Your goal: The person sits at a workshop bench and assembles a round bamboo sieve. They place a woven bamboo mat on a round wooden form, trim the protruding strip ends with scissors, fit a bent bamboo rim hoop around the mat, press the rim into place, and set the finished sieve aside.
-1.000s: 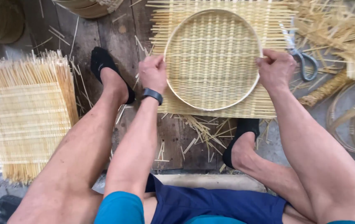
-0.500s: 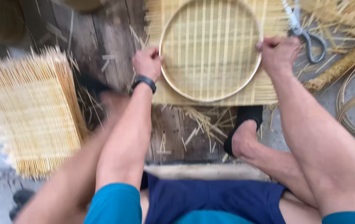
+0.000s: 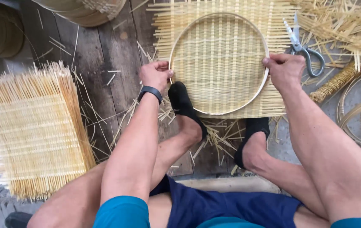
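At the far left a stack of pale woven bamboo mats (image 3: 33, 135) with bristling strip ends lies on the dark wooden plank floor (image 3: 104, 63). Next comes the person's left hand (image 3: 156, 75), wearing a black wristband, its fingers curled and pinching the left edge of a thin round bamboo hoop (image 3: 180, 38). The hoop lies flat on a square mat of woven pale bamboo strips (image 3: 218, 63), at the top centre of the view. A foot in a black sock (image 3: 183, 103) presses on the mat's lower left edge; a second socked foot (image 3: 252, 133) rests just below the mat. The right hand (image 3: 285, 71) is closed, gripping the hoop's right edge. Just beside it lie steel scissors (image 3: 303, 46), among loose bamboo strips (image 3: 349, 25).
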